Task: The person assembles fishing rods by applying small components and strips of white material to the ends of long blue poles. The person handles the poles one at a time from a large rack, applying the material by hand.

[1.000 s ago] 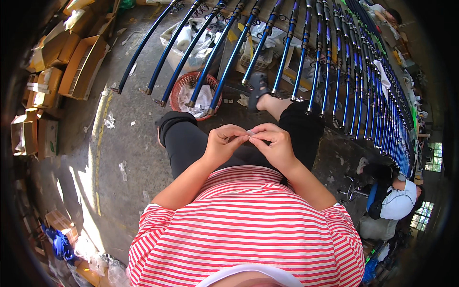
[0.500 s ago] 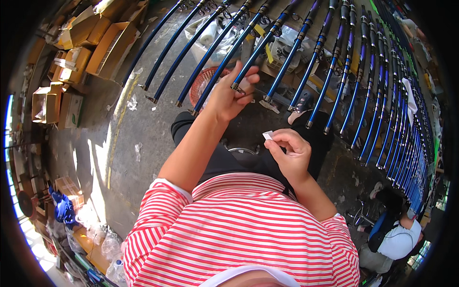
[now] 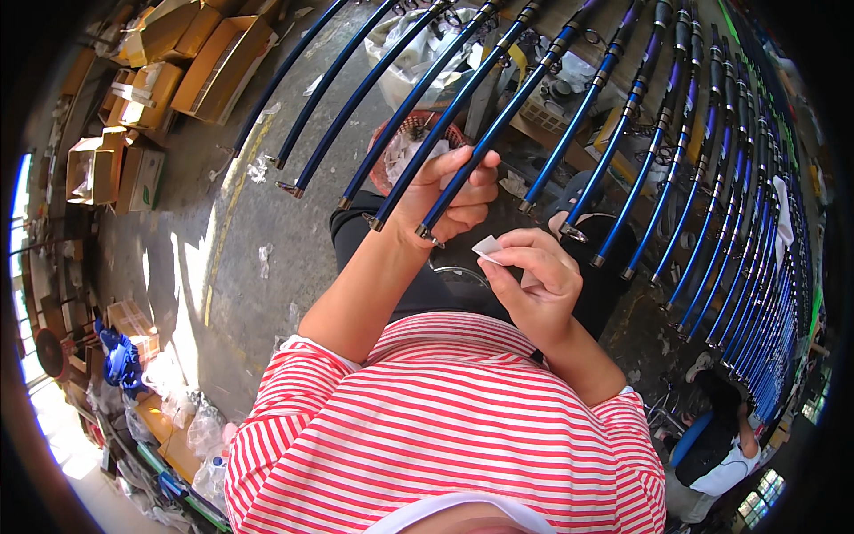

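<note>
Blue fishing rods hang in a long row across the top and right, metal-tipped ends toward me. My left hand (image 3: 461, 198) is closed round one fishing rod (image 3: 480, 153), a little above its lower end, with the thumb on one side and the fingers on the other. Another rod (image 3: 427, 160) passes close over the same hand's wrist side. Just right of the held rod's end, my right hand (image 3: 544, 283) pinches a small white folded slip (image 3: 487, 246) between thumb and fingers. The slip is apart from the rod.
A red plastic basket (image 3: 384, 169) with clear wrapping stands on the floor beyond my left hand. Open cardboard boxes (image 3: 227, 71) are stacked at far left. Plastic bags (image 3: 205, 436) lie at lower left. Another person (image 3: 712, 454) bends at lower right, near more rods.
My left hand has come nearer and closed on the rod. My right hand has moved slightly up and left, bringing the white slip closer to the rod's end. The other person has leaned down.
</note>
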Demonstrator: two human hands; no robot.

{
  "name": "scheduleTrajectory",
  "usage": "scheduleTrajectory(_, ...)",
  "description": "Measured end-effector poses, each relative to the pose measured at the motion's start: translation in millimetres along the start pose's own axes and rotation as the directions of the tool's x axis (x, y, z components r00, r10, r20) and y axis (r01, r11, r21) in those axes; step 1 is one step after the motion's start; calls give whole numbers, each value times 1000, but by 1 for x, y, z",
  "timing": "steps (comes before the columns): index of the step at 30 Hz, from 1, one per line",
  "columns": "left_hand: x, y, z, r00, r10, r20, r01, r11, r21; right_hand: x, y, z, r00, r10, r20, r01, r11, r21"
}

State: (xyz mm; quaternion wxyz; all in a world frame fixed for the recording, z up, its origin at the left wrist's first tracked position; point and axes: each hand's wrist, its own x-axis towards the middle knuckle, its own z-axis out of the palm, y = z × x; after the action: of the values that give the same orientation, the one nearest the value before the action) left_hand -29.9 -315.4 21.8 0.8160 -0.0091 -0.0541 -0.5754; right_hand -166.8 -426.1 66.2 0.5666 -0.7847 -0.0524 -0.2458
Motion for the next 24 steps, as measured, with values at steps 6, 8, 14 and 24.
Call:
scheduleTrajectory(6,-15,-2,-2,1000,5,16,-5,1000,10,13,3,19,991,-119,64,114,991,71)
scheduleTrajectory(8,-18,-2,-2,1000,12,-10,-12,999,34,14,3,24,989,-126,75,120,989,81)
scheduleTrajectory(14,-23,-4,1,997,50,-62,-51,999,-12,15,3,31,985,-145,96,138,988,74)
scheduleTrajectory(24,-23,-3,2,1000,13,-18,-13,1000,-23,12,4,32,979,-166,120,157,984,80)
